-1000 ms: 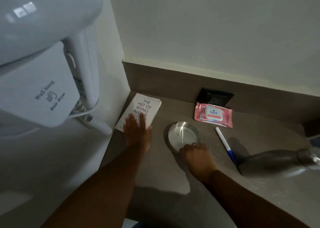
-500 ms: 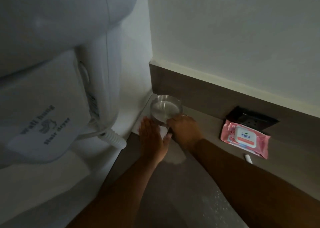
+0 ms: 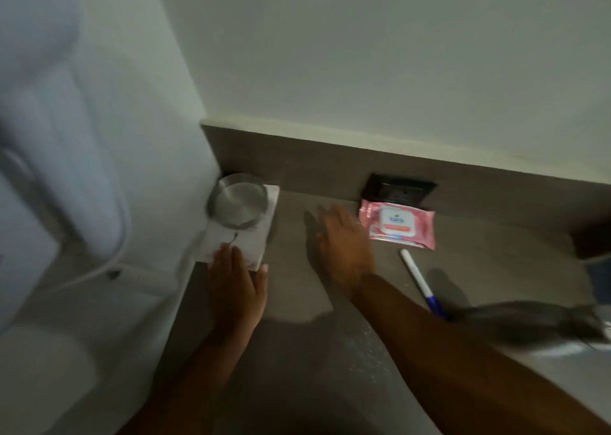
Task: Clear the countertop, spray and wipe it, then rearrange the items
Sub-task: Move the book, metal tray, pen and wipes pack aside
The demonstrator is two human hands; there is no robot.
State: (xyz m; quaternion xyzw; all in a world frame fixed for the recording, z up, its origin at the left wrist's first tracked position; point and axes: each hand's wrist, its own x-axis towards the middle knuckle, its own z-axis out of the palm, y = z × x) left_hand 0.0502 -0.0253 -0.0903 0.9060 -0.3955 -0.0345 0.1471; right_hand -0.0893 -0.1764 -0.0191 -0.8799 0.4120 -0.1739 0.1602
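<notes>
Left hand (image 3: pixel 236 289) rests flat on the book (image 3: pixel 243 239); right hand (image 3: pixel 340 239) hovers spread. Nudging the book could tip the steel bowl (image 3: pixel 238 204) beyond the left fingertips.

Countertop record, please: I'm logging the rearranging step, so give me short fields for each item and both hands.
book: flat in the left corner
steel bowl: sits on the book
left hand: fingers straight, resting on the book's near edge
right hand: open over the countertop, holds nothing
wipes pack: below the wall socket
pen: lies right of the right hand
</notes>
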